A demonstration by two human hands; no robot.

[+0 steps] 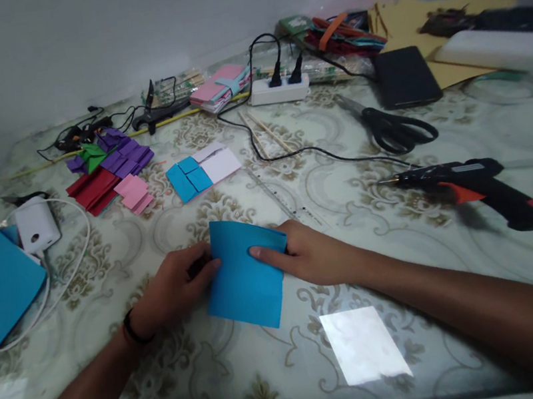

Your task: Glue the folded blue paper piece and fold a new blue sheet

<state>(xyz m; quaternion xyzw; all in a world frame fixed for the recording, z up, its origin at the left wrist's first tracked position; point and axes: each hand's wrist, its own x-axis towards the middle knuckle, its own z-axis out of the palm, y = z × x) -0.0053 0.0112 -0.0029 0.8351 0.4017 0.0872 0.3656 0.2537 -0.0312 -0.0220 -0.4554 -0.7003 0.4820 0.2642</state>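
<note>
A folded sheet of blue paper (247, 287) is held between my two hands, tilted above the patterned tabletop. My left hand (181, 284) pinches its left edge, with the thumb at the front and the other fingers partly hidden. On the right side, my right hand (305, 254) grips the paper, its thumb lying across the front and the fingers behind. Beyond the paper lie small folded blue pieces (189, 179) beside a white paper piece (221, 165). A clear ruler (276, 194) lies past my right hand.
A glue gun (476, 183) and black scissors (394, 125) lie at the right. Blue sheets (0, 289) and a white device with a cable (36, 224) are at the left. Folded colored papers (125, 156) and a power strip (279, 89) lie further back.
</note>
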